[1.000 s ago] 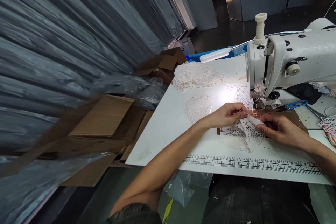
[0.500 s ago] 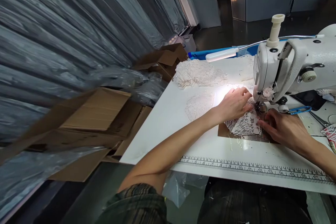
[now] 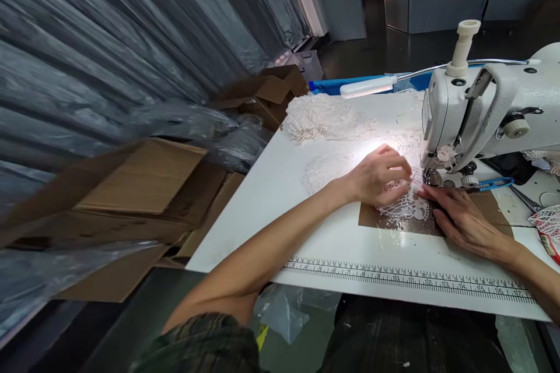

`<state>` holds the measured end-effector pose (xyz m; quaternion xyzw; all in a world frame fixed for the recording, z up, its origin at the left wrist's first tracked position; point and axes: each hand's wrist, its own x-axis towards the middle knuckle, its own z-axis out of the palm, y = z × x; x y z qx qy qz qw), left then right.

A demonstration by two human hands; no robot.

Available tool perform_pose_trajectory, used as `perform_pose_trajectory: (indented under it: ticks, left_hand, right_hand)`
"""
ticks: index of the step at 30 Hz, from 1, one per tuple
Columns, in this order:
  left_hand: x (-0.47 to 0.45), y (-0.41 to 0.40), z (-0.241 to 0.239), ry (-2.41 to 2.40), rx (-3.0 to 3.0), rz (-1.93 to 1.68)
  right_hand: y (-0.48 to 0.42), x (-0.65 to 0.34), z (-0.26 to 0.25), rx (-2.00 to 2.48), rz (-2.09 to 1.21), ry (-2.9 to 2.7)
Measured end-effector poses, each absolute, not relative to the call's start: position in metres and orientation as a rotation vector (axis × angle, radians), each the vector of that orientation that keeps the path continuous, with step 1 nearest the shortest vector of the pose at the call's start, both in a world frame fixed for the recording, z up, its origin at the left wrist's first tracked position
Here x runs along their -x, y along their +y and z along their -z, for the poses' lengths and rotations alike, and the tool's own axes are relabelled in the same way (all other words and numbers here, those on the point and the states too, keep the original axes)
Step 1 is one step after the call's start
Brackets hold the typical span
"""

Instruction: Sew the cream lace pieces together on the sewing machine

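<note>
A piece of white openwork lace (image 3: pixel 406 208) lies on a brown plate (image 3: pixel 371 218) in front of the sewing machine (image 3: pixel 441 111). Over its left part, my left hand (image 3: pixel 378 178) is bent with thumb and fingers closed on the lace close to the presser foot. My right hand (image 3: pixel 470 221) rests at the right of the lace, fingers stretched out, the index fingertip touching its edge beside the foot. The needle area is partly hidden by the machine head and the fingertips.
Heaped lace (image 3: pixel 324 118) and a flat lace piece (image 3: pixel 321 172) lie to the left on the white table (image 3: pixel 262 215). Blue thread snips (image 3: pixel 494 184) and scissors (image 3: pixel 525 199) are at the right. A printed ruler (image 3: pixel 394 277) runs along the front edge; open cardboard boxes (image 3: pixel 144 178) stand left.
My left hand has drawn back slightly left and curled more. My right hand has shifted, its fingers straightening toward the foot. The lace has moved slightly, and the view has shifted a little.
</note>
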<state>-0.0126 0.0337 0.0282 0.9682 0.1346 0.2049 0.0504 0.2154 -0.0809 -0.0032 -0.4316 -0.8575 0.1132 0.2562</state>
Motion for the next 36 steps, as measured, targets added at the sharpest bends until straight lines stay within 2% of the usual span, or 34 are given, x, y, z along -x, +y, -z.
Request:
perform_pose_trajectory:
  ticks: [4,12,18,20,24,31,36]
  left_hand:
    - [0.027,0.003,-0.021,0.130,-2.968,-0.571]
    - [0.009,-0.006,-0.005,0.225,-3.073,-0.635]
    - [0.014,-0.013,-0.004,0.351,-3.024,-0.781]
    - [0.013,-0.014,-0.003,0.353,-3.008,-0.855]
    - [0.011,-0.015,-0.001,0.356,-2.958,-0.865]
    - [0.010,-0.017,0.007,0.358,-2.929,-0.882]
    - [0.009,-0.019,0.008,0.234,-2.974,-0.921]
  right_hand:
    - [-0.080,-0.220,0.003,1.186,-0.416,-2.297]
    - [-0.083,-0.218,0.004,1.231,-0.399,-2.277]
    - [-0.083,-0.222,0.000,1.267,-0.746,-2.009]
    - [-0.083,-0.222,0.000,1.349,-0.761,-1.851]
    - [-0.083,-0.220,0.000,1.444,-0.620,-1.770]
    - [-0.084,-0.218,-0.004,1.358,-0.431,-1.996]
    - [-0.084,-0.212,0.005,1.281,-0.081,-2.290]
